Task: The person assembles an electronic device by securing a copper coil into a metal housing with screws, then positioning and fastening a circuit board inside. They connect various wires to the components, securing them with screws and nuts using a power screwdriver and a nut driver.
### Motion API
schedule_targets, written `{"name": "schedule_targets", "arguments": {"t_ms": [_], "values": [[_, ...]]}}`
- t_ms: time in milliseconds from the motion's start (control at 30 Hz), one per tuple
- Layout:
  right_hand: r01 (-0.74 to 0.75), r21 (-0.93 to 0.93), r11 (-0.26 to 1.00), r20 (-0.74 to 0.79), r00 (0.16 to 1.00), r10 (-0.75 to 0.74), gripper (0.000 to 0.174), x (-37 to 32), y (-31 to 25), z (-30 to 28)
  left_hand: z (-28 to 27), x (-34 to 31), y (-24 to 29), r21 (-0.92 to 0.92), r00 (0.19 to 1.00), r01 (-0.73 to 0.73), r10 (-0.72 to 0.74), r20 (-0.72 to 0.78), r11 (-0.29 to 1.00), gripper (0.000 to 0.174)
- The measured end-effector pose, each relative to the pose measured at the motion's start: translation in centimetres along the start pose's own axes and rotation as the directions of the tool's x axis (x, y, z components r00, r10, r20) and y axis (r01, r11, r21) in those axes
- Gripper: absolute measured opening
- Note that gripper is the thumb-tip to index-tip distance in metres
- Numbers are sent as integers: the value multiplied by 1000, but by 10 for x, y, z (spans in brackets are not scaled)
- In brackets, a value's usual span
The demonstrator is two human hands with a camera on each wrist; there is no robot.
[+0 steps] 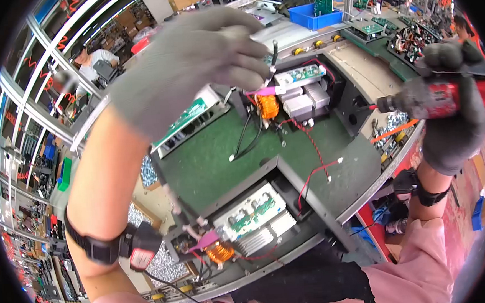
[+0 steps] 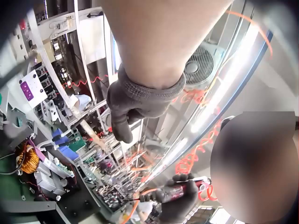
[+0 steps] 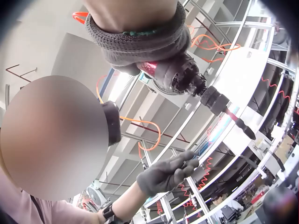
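My gloved left hand [image 1: 193,65] is raised over the back of the bench, fingers loosely bent; nothing can be made out in it. In the right wrist view this hand [image 3: 168,175] hangs in the air. My gloved right hand [image 1: 455,133] grips a red and black power screwdriver [image 1: 433,100], its bit pointing left beside the far black housing [image 1: 354,111]. The right wrist view shows the driver [image 3: 180,74] with its long bit. Inside the far housing are an orange coil [image 1: 268,106], silver heatsinks [image 1: 306,102] and a circuit board. A similar housing [image 1: 313,216] lies nearer my body.
A green mat [image 1: 210,173] lies under the housings, with loose red and black wires [image 1: 315,147] across it. At the back are a blue bin [image 1: 315,19] and circuit boards [image 1: 368,29]. Silver screws [image 1: 393,124] lie at the right. Another person [image 1: 90,63] is at the far left.
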State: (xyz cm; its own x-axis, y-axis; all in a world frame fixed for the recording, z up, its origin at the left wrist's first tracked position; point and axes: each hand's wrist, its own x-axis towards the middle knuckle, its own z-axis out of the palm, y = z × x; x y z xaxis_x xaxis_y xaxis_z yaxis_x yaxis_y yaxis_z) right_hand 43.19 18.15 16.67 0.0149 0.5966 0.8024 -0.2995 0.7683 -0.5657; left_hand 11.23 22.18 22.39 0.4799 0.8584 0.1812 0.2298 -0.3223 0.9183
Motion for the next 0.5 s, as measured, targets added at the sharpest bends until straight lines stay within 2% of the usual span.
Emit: {"name": "schedule_targets", "arguments": {"t_ms": [33,67,100,133,167,233,267,333,433,500], "values": [[28,-23,999,-31,999,-29,44,5,14,1,11,23,-3,36,996,62,-64,55,997,36],[77,-32,997,-54,995,-78,43,10,30,4,27,46,-5,105,966,258,-259,4,961,33],[119,-39,992,-76,990,-121,42,13,43,6,32,69,-21,191,934,340,-355,50,921,31],[150,-41,988,-96,984,-153,42,17,56,9,39,84,-31,222,902,412,-430,34,884,31],[187,-41,982,-109,976,-190,41,20,66,10,41,97,-43,214,885,425,-454,109,880,36],[243,-51,969,-171,954,-248,39,23,88,11,47,111,-69,62,869,475,-479,126,878,41],[262,-63,963,-220,938,-269,38,24,99,11,48,115,-79,68,865,478,-483,135,875,41],[232,-102,967,-289,923,-252,37,21,115,14,50,117,-93,-110,877,460,-431,211,881,44],[255,114,960,-308,928,-210,38,17,132,24,46,117,-104,-120,869,473,-439,228,873,40],[331,75,941,-243,921,-305,39,17,136,30,44,116,-113,-155,854,508,-473,217,847,37]]}}
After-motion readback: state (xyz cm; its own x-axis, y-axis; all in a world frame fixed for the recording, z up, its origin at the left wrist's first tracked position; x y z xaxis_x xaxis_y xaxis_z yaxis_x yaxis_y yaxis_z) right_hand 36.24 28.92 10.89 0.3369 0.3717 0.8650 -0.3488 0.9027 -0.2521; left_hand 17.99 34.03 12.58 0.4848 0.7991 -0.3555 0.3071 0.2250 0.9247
